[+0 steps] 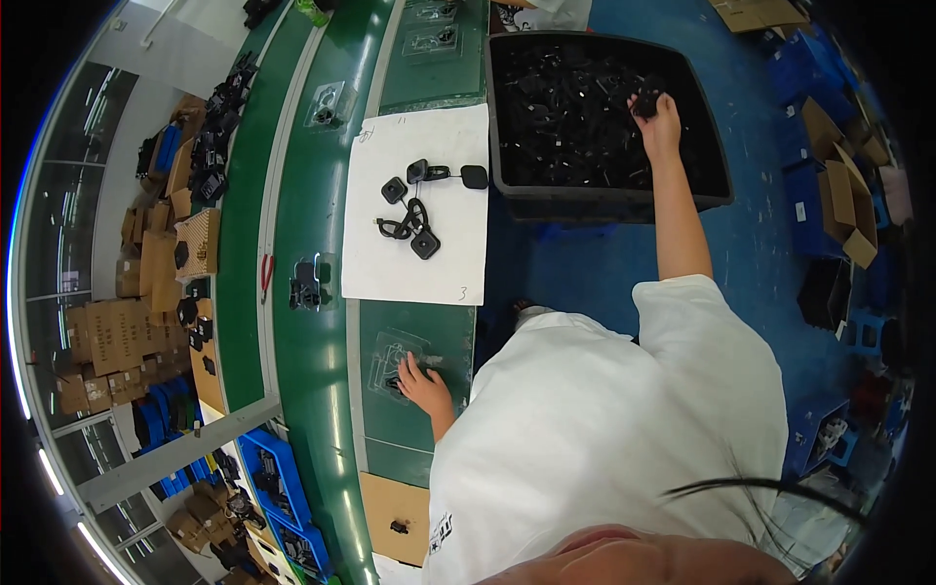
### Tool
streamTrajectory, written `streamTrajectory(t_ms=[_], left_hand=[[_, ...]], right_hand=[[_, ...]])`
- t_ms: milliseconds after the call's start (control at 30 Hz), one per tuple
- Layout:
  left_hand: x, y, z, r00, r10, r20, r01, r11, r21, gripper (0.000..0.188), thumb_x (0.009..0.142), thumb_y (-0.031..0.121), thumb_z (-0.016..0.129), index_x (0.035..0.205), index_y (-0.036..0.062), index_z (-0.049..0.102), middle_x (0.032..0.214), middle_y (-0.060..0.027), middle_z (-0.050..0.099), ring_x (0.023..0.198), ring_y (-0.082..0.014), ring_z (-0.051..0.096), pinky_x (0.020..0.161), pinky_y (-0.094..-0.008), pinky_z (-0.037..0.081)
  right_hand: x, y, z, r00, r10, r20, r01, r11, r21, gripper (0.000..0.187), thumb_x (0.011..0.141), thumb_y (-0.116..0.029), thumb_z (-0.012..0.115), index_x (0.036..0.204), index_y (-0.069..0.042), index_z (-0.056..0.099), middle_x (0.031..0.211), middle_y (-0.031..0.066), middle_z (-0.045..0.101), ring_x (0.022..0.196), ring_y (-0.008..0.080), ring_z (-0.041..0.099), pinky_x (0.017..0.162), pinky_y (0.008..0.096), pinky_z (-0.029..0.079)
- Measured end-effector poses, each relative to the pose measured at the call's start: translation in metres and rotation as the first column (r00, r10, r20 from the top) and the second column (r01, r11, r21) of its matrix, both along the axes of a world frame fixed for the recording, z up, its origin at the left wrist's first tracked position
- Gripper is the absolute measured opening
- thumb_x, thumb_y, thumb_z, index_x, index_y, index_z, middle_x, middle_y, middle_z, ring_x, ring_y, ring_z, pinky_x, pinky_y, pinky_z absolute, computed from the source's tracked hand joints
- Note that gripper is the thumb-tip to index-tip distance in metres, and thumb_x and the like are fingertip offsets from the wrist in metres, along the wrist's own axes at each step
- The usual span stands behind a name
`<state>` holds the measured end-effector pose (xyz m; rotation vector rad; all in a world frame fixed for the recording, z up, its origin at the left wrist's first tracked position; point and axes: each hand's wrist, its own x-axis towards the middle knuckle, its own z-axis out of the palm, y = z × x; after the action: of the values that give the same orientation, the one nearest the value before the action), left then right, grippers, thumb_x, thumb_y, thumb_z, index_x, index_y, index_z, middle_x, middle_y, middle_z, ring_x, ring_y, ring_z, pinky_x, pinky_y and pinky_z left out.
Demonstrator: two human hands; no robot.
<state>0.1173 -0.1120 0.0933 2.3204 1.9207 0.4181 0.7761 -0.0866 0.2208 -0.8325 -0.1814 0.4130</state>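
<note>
1. Two bare hands are at work, far apart. The right hand (655, 109) reaches into a large black bin (717, 146) full of small black parts (565, 117), its fingers curled around one black part (647, 100) near the bin's far right side.
2. The left hand (421, 383) rests on a clear plastic tray (390, 353) lying on the green bench (322, 322) just in front of the person. Its fingers are spread and flat, pressing on the tray rather than gripping it; something dark sits under them, too small to make out.
3. Beyond the tray, between it and the bin, lies a white sheet (439, 263) on the bench. On it sit several black square parts with cables (414, 219), bunched close together near the sheet's middle.
4. To the left of the sheet, another clear tray with a black part (306, 288) sits on the conveyor belt (244, 292), and a red-handled tool (266, 273) lies just beside it.
5. Farther left, brown cardboard boxes (117, 336) are stacked along the wall; blue crates (278, 478) stand below them.
6. Blue floor (760, 195) surrounds the bin on the right.
</note>
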Motion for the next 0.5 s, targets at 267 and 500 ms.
streamTrajectory(t_ms=[267,500], left_hand=[[0.002,0.006,0.014,0.986,0.013,0.164,-0.042,0.984,0.175,0.052,0.084,0.003,0.059,0.135,0.0092,0.052,0.139,-0.0157,0.051,0.128,-0.0342,0.048,0.109,-0.0483,0.034],[0.077,0.038,0.128,0.155,0.598,0.786,0.563,0.600,-0.568,0.053,0.103,0.038,0.045,0.137,-0.0020,0.047,0.134,-0.0237,0.055,0.125,-0.0319,0.054,0.105,-0.0385,0.044]], right_hand=[[-0.062,0.034,0.077,0.945,0.325,0.036,-0.327,0.934,0.143,0.020,0.101,-0.017,0.050,0.112,0.000,0.051,0.120,0.0241,0.055,0.108,0.0334,0.058,0.101,0.0508,0.048],[-0.223,0.075,0.060,0.537,0.830,-0.150,-0.766,0.555,0.324,0.023,0.100,-0.019,0.053,0.114,-0.001,0.056,0.111,0.0192,0.059,0.094,0.0286,0.059,0.089,0.0451,0.051]])
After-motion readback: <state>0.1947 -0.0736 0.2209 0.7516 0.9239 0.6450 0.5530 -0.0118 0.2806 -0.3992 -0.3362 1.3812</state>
